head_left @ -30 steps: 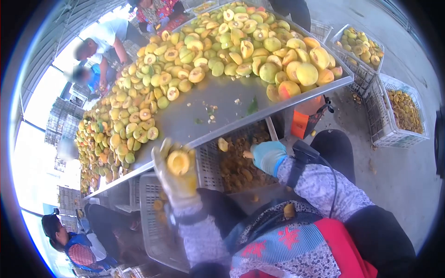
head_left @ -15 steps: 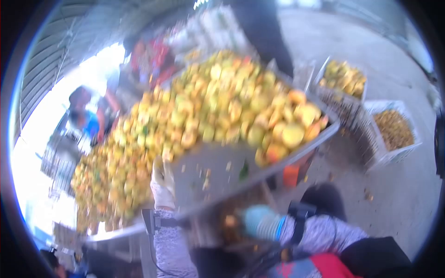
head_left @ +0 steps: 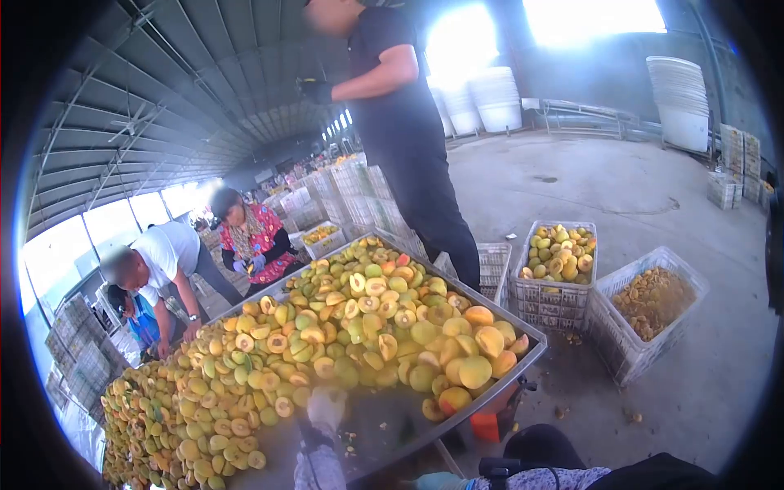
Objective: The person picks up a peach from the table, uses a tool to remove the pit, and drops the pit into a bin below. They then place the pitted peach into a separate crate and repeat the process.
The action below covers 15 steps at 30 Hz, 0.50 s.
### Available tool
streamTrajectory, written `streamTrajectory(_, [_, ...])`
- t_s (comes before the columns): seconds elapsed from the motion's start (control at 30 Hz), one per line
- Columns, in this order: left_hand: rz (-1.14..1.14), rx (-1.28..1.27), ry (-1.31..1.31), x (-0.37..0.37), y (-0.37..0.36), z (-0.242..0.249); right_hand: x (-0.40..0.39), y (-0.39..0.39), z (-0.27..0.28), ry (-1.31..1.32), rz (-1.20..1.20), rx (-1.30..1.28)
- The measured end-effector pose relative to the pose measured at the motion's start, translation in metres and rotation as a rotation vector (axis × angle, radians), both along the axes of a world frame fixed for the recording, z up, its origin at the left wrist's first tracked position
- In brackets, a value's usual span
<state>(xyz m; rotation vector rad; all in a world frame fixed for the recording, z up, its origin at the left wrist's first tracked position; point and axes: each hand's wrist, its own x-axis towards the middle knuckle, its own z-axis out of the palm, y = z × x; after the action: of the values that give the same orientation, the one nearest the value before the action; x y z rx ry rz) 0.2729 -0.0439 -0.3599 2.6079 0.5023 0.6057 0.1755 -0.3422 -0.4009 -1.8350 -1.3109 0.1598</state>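
Note:
A large metal tray table (head_left: 535, 347) in front of me is heaped with yellow-orange peaches (head_left: 376, 286), many cut in halves. My left hand (head_left: 327, 408), in a pale glove, is at the near edge of the heap, over the bare strip of the tray. It is hazy, and its fingers cannot be made out. At the bottom edge of the view lies my right hand (head_left: 441, 481) in a teal glove, beside the tray's near rim. The frame cuts it off, so its fingers and anything in them are hidden.
A crate of peaches (head_left: 559, 253) and a crate of brownish pieces (head_left: 653, 302) stand on the floor to the right. A person in dark clothes (head_left: 400, 122) stands behind the tray. Other people (head_left: 175, 257) work at its far left side. Stacked white tubs (head_left: 682, 102) are farther back.
The view has tilted up, showing more of the hall and the people, so both my hands sit lower in it. My right hand is now mostly out of view.

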Motion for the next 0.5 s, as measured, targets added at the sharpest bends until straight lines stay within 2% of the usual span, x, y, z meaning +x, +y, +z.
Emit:
streamTrajectory(0.07, [-0.115,-0.134,-0.019,-0.022,-0.008,-0.005,-0.003,-0.007,0.02,0.016,0.026,-0.046])
streamTrajectory(0.13, [-0.043,-0.104,-0.003,-0.063,-0.048,0.019,-0.005,-0.01,0.028,0.065,-0.042,-0.008])
streamTrajectory(0.17, [-0.042,0.07,0.077,-0.07,-0.041,0.011,-0.002,-0.009,0.035,0.093,-0.048,-0.161])
streamTrajectory(0.2, [-0.038,0.074,0.07,-0.077,-0.038,0.002,0.0,-0.007,0.034,0.085,-0.045,-0.157])
streamTrajectory(0.27, [-0.193,-0.962,-0.044,-0.092,-0.047,0.003,0.003,-0.002,0.031,0.294,-0.047,0.241])
streamTrajectory(0.3, [-0.186,-0.96,-0.05,-0.101,-0.053,0.002,0.004,0.001,0.03,0.493,-0.111,0.246])
streamTrajectory(0.33, [-0.292,-0.853,-0.126,-0.114,-0.071,0.011,0.008,0.007,0.028,0.572,-0.075,0.397])
streamTrajectory(0.37, [-0.396,-0.744,-0.199,-0.125,-0.088,0.018,0.027,0.032,-0.009,0.623,-0.127,0.376])
streamTrajectory(0.4, [-0.389,-0.745,-0.198,-0.132,-0.103,0.024,0.041,0.055,-0.048,0.674,-0.182,0.353])
streamTrajectory(0.47, [-0.432,-0.355,-0.228,-0.144,-0.126,0.035,0.017,0.021,0.039,0.794,-0.248,0.307])
streamTrajectory(0.5, [-0.475,-0.215,-0.21,-0.151,-0.13,0.04,0.017,0.019,0.043,0.825,-0.232,0.308])
